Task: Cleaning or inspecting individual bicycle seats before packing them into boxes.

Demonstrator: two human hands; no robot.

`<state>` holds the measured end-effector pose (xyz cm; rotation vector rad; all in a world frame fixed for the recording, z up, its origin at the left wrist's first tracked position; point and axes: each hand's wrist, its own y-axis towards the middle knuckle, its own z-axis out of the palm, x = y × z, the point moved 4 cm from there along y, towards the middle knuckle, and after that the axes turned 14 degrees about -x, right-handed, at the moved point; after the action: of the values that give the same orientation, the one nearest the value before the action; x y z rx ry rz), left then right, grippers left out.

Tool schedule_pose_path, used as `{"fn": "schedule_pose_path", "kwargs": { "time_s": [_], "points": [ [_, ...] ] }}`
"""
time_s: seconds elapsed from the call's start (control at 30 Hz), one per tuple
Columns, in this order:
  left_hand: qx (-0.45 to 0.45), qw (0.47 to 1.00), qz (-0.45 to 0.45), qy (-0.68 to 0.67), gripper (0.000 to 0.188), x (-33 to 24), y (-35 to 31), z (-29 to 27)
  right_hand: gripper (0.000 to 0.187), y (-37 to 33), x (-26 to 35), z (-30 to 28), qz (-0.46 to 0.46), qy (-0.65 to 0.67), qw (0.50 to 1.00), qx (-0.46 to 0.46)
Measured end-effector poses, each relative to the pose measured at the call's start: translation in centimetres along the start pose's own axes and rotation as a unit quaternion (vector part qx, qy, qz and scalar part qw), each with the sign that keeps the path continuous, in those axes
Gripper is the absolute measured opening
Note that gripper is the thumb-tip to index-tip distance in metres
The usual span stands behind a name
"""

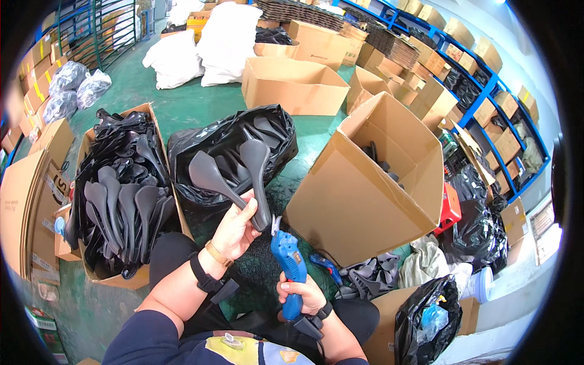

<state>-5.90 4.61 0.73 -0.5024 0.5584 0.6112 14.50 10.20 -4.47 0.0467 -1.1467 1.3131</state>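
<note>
My left hand (234,230) is closed around the narrow ends of two black bicycle saddle shells (256,167), whose wide ends spread apart in a V. Whether the two are joined is hidden by my fingers. In my right hand (307,295) is a blue pair of electric scissors (288,258), gripped by the handle and pointing up. Its metal tips are close beside the narrow end of the right-hand shell; I cannot tell if they touch. Behind the shells stands a black plastic bag (188,146) holding more saddle shells.
A carton (159,131) packed with black shells stands at left. A tall open carton (359,201) with some dark pieces inside is at right. A second blue tool (326,267) and loose black scraps (372,274) lie below it. A bag-lined box (406,322) stands near right.
</note>
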Motion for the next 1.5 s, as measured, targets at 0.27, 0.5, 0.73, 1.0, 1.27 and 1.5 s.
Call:
{"fn": "schedule_pose_path", "kwargs": {
  "time_s": [0.27,0.5,0.73,1.0,1.27,1.5],
  "points": [
    [0.044,0.999,-0.015,0.014,0.05,-0.5,0.1,0.0,0.021,-0.5,-0.6,0.6,0.037,0.007,0.999,0.031],
    [0.108,0.993,-0.033,0.038,0.055,-0.8,-0.7,0.5,0.023,-0.4,-0.9,0.7,0.049,0.032,0.996,0.072],
    [0.135,0.986,-0.062,0.08,0.056,0.0,-1.3,0.5,0.017,-0.1,-0.1,0.3,0.037,0.064,0.996,0.056],
    [0.122,0.991,-0.042,0.035,0.054,-0.9,-0.4,0.1,0.019,-1.2,-0.3,0.8,0.043,0.017,0.997,0.064],
    [0.15,0.985,-0.062,0.05,0.054,-1.2,-0.8,0.1,0.019,-1.4,-1.1,0.9,0.059,0.002,0.996,0.07],
    [0.152,0.984,-0.067,0.061,0.059,-0.8,-1.2,0.5,0.017,-0.9,-0.7,0.8,0.049,0.021,0.996,0.069]
  ]
}}
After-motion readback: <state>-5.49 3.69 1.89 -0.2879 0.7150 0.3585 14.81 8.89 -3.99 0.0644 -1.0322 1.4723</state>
